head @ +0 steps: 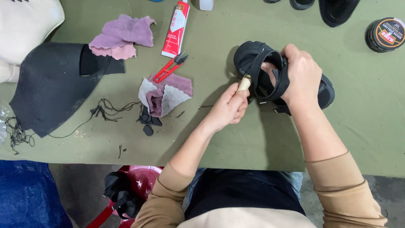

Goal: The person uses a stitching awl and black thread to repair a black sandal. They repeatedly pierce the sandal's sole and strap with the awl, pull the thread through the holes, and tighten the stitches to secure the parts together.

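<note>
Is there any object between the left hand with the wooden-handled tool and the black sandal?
Nothing visible. The left hand holds the wooden-handled tool right against the black sandal, which the right hand grips.

Matt black strappy fabric sandal (270, 76), pale smooth wooden tool handle (244, 83), fuzzy mauve cloth rag (165, 95), olive felt-like matt counter (358, 118)

green table (358, 139) | purple rags (122, 36), glue tube (175, 29), red snips (168, 67) (w/ thread scraps) | polish tin (384, 34)

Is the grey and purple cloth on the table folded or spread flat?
Folded: the grey and purple cloth lies bunched, its layers overlapping, beside the red thread snips.
</note>
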